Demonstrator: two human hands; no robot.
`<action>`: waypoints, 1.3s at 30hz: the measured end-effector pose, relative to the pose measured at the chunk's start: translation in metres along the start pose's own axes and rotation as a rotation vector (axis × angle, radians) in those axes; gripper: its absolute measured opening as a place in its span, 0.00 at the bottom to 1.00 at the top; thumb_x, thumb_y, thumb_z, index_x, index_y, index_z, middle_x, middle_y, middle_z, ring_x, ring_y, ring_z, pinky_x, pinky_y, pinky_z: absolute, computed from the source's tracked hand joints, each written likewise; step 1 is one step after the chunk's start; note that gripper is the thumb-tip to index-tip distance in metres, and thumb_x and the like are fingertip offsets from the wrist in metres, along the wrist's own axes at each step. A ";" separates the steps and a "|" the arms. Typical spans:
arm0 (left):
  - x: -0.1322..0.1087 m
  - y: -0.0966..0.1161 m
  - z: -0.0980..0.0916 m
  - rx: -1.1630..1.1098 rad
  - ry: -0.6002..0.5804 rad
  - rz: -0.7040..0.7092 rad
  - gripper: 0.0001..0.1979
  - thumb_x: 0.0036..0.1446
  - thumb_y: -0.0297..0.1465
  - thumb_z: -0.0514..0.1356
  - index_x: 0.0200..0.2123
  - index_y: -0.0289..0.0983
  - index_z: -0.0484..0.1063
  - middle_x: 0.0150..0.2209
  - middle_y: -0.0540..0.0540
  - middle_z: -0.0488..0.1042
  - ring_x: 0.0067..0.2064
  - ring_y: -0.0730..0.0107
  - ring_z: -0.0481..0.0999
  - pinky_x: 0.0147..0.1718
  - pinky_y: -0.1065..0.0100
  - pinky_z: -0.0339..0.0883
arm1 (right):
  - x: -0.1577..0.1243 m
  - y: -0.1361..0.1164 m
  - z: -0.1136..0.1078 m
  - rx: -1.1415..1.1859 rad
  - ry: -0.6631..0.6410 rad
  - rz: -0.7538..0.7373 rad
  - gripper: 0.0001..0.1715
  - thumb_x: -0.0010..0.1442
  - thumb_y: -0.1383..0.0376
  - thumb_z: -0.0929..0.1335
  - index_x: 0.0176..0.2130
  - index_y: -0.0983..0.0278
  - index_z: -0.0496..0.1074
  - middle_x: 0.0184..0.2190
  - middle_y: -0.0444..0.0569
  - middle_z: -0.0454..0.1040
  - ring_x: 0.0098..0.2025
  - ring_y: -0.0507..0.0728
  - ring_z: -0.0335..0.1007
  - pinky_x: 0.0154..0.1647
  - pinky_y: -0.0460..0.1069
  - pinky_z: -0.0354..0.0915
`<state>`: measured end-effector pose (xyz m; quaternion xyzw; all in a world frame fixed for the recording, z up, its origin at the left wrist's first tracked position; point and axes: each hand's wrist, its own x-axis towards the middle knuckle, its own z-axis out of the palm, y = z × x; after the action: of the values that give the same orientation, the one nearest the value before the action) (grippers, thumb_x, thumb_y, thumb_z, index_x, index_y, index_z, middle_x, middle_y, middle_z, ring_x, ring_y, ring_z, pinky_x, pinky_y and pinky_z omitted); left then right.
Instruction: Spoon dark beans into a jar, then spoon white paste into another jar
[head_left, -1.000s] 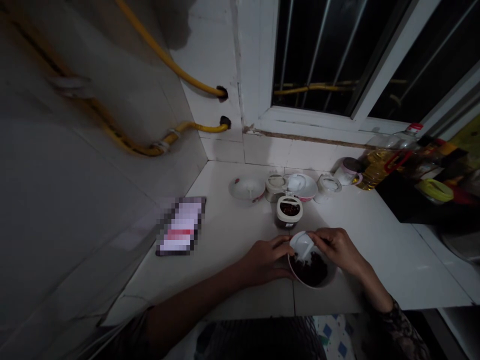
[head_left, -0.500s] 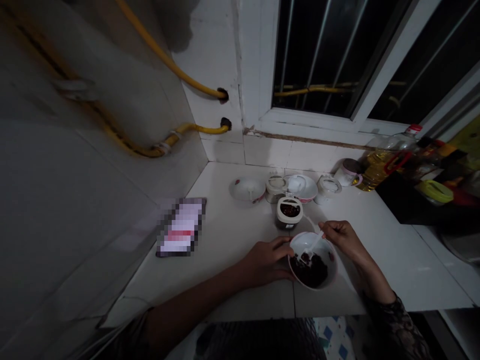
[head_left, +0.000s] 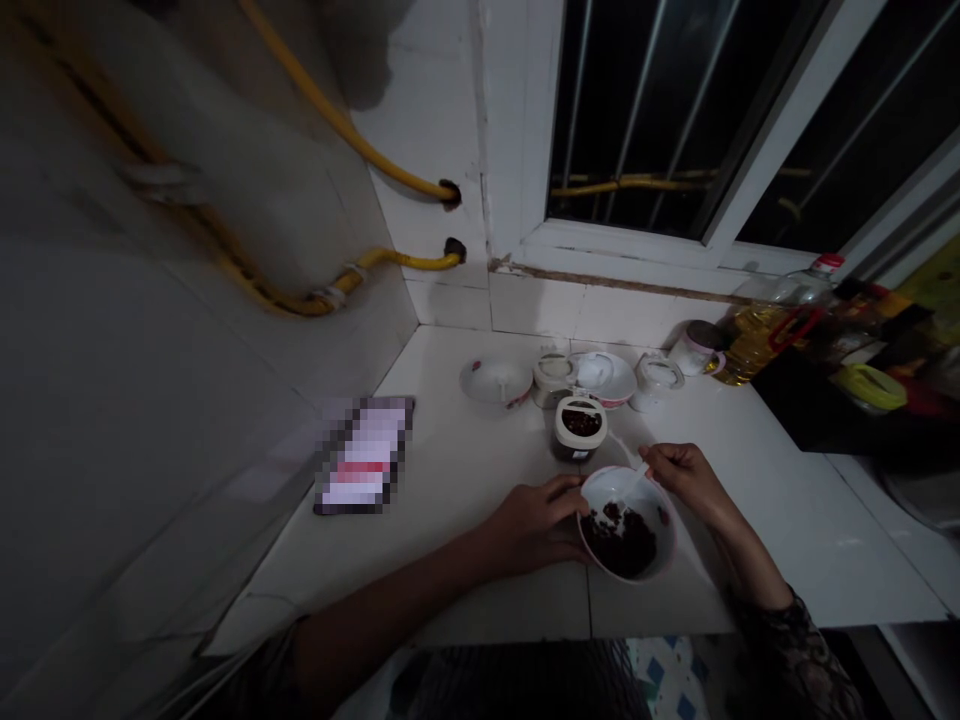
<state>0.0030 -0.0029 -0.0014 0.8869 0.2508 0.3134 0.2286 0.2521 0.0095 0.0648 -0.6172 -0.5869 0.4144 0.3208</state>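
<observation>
A white bowl with a pink rim stands near the counter's front edge, tilted slightly toward me. Dark reddish-brown, crumbly food lies in its bottom. My left hand grips the bowl's left side, thumb and fingers around the rim and wall. Between the fingers of my right hand is the handle of a small white spoon, whose head dips into the food and is partly hidden. Just behind the bowl sits a square jar with a pale lid and dark reddish contents.
Farther back are a shallow bowl, a seasoning jar, a second bowl, another jar and a lidded mug. An oil bottle and a black box stand right. A phone lies left.
The spoon's head has gone lower into the food; the scoop it carried is no longer visible on it. The left hand and bowl have hardly moved.
</observation>
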 end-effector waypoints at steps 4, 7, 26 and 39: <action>0.000 -0.001 0.001 0.005 0.002 0.018 0.25 0.53 0.51 0.63 0.46 0.40 0.69 0.55 0.39 0.70 0.51 0.59 0.76 0.45 0.64 0.73 | 0.007 -0.008 -0.002 0.047 0.045 0.008 0.33 0.45 0.38 0.68 0.16 0.63 0.65 0.12 0.37 0.50 0.16 0.46 0.40 0.17 0.46 0.39; -0.001 -0.002 0.002 -0.003 -0.005 0.010 0.25 0.53 0.51 0.64 0.46 0.40 0.69 0.55 0.40 0.69 0.51 0.60 0.76 0.46 0.65 0.72 | 0.020 -0.020 -0.004 0.062 0.114 -0.037 0.33 0.44 0.37 0.69 0.16 0.63 0.65 0.12 0.38 0.53 0.16 0.46 0.43 0.16 0.45 0.41; -0.001 0.000 -0.002 0.017 -0.038 -0.014 0.25 0.50 0.49 0.67 0.46 0.41 0.69 0.55 0.40 0.69 0.50 0.59 0.77 0.44 0.65 0.72 | 0.024 -0.052 0.008 -0.811 0.687 -1.151 0.17 0.66 0.66 0.63 0.26 0.64 0.70 0.17 0.45 0.70 0.19 0.50 0.61 0.25 0.46 0.56; -0.001 0.000 -0.001 -0.003 -0.013 -0.014 0.24 0.51 0.49 0.66 0.45 0.40 0.70 0.55 0.40 0.70 0.50 0.59 0.77 0.44 0.66 0.72 | -0.015 -0.015 -0.004 -0.776 -0.010 -0.619 0.26 0.69 0.56 0.59 0.25 0.64 0.70 0.20 0.47 0.71 0.21 0.51 0.64 0.26 0.46 0.54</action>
<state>0.0021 -0.0035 -0.0012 0.8868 0.2552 0.3064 0.2337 0.2494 -0.0032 0.0823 -0.4859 -0.8552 0.0536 0.1724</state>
